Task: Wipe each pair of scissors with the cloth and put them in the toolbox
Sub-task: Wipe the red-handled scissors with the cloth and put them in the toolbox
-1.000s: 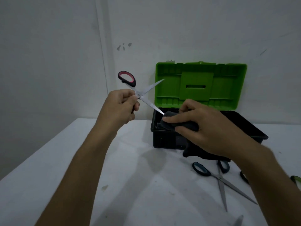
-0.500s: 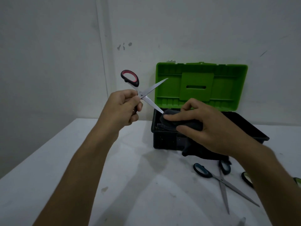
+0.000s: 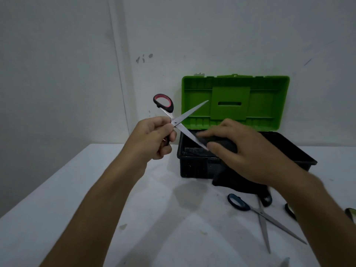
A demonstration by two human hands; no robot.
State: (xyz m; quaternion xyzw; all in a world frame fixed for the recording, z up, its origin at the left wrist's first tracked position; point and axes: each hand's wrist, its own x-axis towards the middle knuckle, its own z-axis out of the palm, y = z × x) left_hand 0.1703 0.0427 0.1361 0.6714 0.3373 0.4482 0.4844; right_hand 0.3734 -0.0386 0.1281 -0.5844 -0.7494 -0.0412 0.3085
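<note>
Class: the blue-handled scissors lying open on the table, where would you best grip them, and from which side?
Probably at the blue handle loop of the blue-handled scissors, from above on the near-left. It lies flat and unobstructed, while the blades splay away toward the table's near edge.

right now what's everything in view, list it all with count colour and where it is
red-handled scissors: 1, black and red handles, blades spread, held up in front of the toolbox
cloth: 1, dark, around the lower blade, its tail hanging down in front of the toolbox
toolbox: 1, black base with the green lid standing open, at the back of the table against the wall
blue-handled scissors: 1, open, lying on the table, front right
green-handled scissors: at least 1, mostly hidden by the right forearm
table: 1, white
wall: grey-white, marked
left hand: grips the red-handled scissors at a handle
right hand: pinches the cloth on the blade
</note>
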